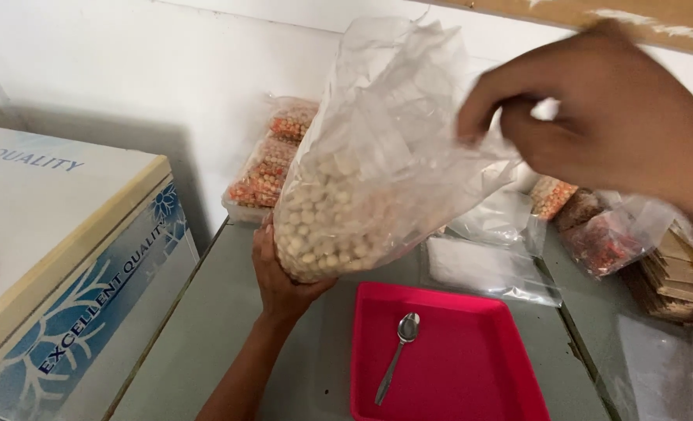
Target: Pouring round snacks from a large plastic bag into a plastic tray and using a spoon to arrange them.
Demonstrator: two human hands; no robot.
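Observation:
My left hand [278,279] cups the bottom of a clear plastic bag [362,164] filled in its lower part with small pale round pellets, held tilted above the grey table [229,327]. My right hand [596,117], blurred, pinches the bag's loose open top at the upper right. Below the bag lies a red rectangular tray [471,366] with a metal spoon [397,355] in it.
Sealed bags of orange and pale snacks [272,168] are stacked against the white wall behind. More clear bags [490,265] and a bag of reddish snacks [607,242] lie at the right, beside stacked brown paper [678,281]. A white chest freezer [58,234] stands at the left.

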